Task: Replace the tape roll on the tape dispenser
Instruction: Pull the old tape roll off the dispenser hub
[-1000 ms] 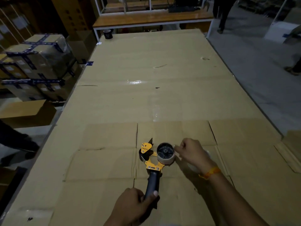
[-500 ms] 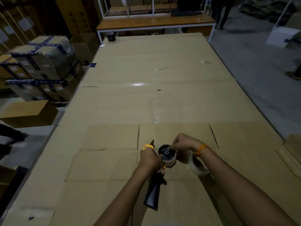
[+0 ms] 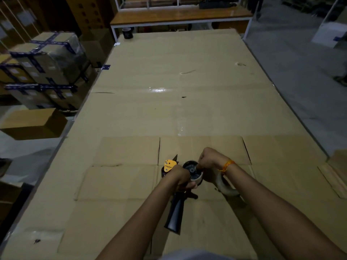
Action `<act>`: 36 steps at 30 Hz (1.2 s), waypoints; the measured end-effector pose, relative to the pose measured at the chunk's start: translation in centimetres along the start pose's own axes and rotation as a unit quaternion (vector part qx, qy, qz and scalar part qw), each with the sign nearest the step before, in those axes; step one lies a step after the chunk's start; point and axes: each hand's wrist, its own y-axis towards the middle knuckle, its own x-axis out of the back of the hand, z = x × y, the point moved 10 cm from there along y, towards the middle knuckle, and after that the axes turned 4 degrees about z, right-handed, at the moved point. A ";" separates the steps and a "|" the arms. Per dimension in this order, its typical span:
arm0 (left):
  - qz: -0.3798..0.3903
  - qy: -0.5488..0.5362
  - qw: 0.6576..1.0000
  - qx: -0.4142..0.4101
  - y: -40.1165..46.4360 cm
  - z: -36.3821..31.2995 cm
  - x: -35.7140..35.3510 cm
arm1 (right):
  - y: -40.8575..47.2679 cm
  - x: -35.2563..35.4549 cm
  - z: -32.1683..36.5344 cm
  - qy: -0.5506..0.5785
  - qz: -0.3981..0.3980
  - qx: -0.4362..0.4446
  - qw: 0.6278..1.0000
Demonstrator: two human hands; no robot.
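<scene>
Both hands are busy on the tape dispenser (image 3: 173,182), which lies near the middle of the table's near edge, on the cardboard sheets (image 3: 131,184) that cover the table (image 3: 187,81). The left hand (image 3: 181,177) is clenched around the dispenser's frame just above the black handle (image 3: 175,214), which points back toward the person. The right hand (image 3: 210,160) is curled at the hub, its fingertips (image 3: 199,167) pinching the edge of the nearly spent roll (image 3: 193,172) that sits on the wheel. Just beside the right wrist, half hidden under the forearm, lies a fresh roll of tape (image 3: 225,186) on the cardboard. A dark cup (image 3: 127,33) stands well apart at the far left corner.

My reading is that the old core is being worked off the hub. To do it well, the left hand should pin the frame flat and firm so it cannot twist, while the right pulls the core straight off along the hub's axis, not sideways, since a tilted core tends to bind. The pointed blade (image 3: 175,157) at the yellow end sits just beside the left knuckles, so that hand is best kept low on the frame. The new roll lies within easy reach for the next move.
</scene>
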 end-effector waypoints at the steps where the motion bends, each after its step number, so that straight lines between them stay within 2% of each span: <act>1: 0.009 -0.012 1.000 0.004 -0.3 -0.1 -0.2 | 0.0 0.0 0.1 0.007 0.001 0.003 1.000; 8: 0.068 -0.059 0.996 0.022 1.0 0.2 -0.5 | 0.1 -0.6 -0.2 0.020 0.044 -0.014 0.999; 10: 0.056 -0.044 0.997 0.026 1.3 0.3 -0.3 | -0.1 -0.5 -0.5 0.019 0.053 -0.022 0.998; 16: 0.029 -0.114 0.993 0.025 1.1 0.5 -0.4 | 0.3 -0.5 -1.1 0.011 0.043 -0.037 0.998; 18: 0.024 -0.108 0.994 0.024 1.6 0.3 -0.2 | 0.2 -0.4 -0.9 0.003 0.035 -0.033 0.999; 20: 0.022 -0.103 0.992 0.071 1.8 0.9 -0.4 | 0.1 -0.3 -0.9 -0.001 0.026 -0.035 0.999; 22: 0.030 -0.093 0.992 0.083 2.1 1.1 -0.4 | 0.0 -0.4 -1.0 -0.003 0.025 -0.042 0.999; 30: 0.070 -0.073 0.990 0.098 1.9 1.7 -0.8 | -0.3 -0.8 -2.0 0.030 0.039 -0.055 0.997; 36: 0.051 -0.061 0.992 0.098 2.3 1.6 -0.2 | -0.8 -0.7 -2.0 0.029 0.029 -0.065 0.997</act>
